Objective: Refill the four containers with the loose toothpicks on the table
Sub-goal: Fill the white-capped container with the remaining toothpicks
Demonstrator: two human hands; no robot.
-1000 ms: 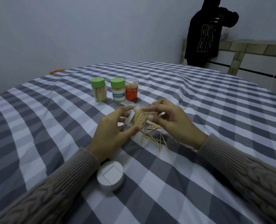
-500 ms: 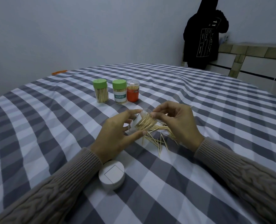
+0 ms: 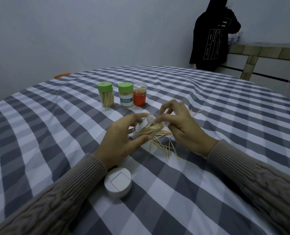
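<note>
Head view: left hand [image 3: 118, 141] grips the tilted clear plastic container [image 3: 148, 127] lower than before; right hand fingers [image 3: 159, 118] pinch toothpicks [image 3: 155, 128] into its mouth, so filling continues.

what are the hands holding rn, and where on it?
Left hand grips the clear toothpick container, tilted, by its side wall, thumb under and fingers over. Right hand fingertips are at its open mouth; whether they pinch toothpicks cannot be told.
</note>
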